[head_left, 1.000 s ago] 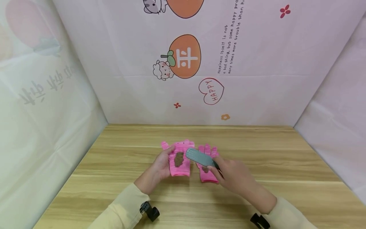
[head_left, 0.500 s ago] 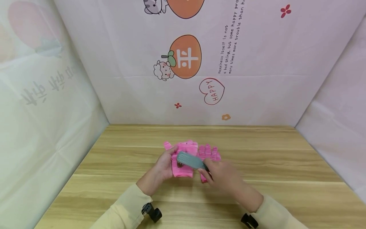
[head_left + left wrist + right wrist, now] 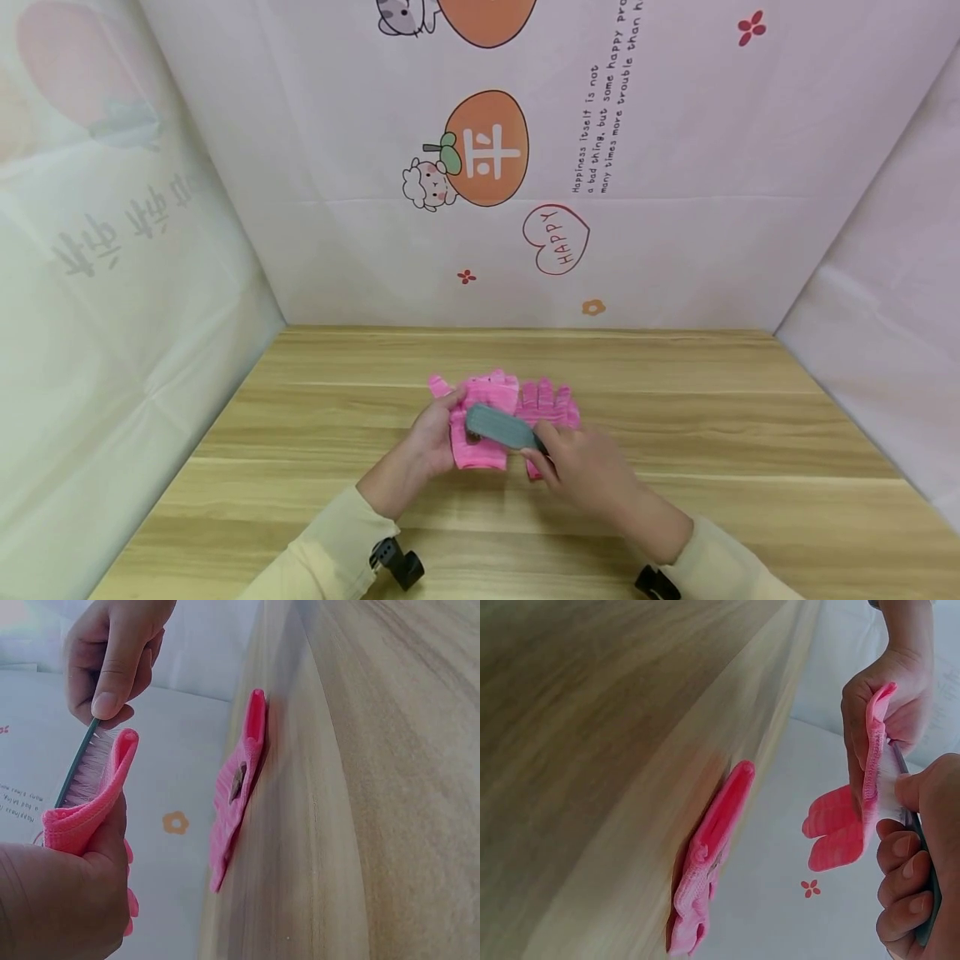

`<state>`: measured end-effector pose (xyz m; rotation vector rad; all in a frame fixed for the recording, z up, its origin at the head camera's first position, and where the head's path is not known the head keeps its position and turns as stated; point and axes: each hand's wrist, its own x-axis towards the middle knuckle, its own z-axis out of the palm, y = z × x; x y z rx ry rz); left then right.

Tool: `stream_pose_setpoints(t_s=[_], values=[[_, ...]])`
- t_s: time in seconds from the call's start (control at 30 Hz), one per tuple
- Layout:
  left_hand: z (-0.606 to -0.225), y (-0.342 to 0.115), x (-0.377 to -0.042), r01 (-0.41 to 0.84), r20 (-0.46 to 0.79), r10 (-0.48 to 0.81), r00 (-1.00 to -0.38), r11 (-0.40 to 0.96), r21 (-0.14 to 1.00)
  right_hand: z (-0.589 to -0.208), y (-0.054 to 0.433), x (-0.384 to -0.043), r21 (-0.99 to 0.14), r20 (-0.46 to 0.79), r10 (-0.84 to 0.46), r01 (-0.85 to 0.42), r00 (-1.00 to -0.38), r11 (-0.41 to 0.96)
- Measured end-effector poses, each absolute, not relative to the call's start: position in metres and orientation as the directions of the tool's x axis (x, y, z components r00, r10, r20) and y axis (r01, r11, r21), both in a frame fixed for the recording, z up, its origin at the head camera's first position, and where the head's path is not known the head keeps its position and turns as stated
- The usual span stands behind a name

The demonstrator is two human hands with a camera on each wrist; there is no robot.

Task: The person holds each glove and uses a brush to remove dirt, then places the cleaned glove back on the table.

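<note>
We have right fingers (image 3: 906,881) clamped on a brush (image 3: 501,427), left fingers (image 3: 855,720) on a pink glove (image 3: 480,456) (bristles (image 3: 90,774) touching it), a second glove (image 3: 551,407) below both.

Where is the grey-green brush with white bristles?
Head view, lower middle: the brush is in the right hand, bristles against the pink knitted glove the left hand holds, left of the other pink glove on the wood-grain table.

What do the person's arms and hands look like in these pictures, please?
The left sleeve and right sleeve are pale yellow, without visible print. A small black device sits at the left cuff, and a second black device at the right. The left hand and right hand wear no gloves.
</note>
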<state>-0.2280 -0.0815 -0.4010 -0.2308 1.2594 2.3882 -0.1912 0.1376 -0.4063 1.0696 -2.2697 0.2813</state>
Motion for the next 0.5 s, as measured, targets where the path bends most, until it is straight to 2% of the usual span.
stream_pose_setpoints(t_s=[0.1,0.5], values=[[-0.4014,-0.0822,-0.2273,-0.446,-0.334,0.301,-0.893,-0.508,0.737,-0.4062,0.1385,-0.1904,0.053,0.589,-0.629,-0.752,-0.507,0.657],[-0.4034,-0.0851,-0.2255,-0.416,-0.310,0.280,-0.909,-0.541,0.731,-0.4095,0.1418,-0.1889,0.063,0.610,-0.623,-0.754,-0.490,0.654]])
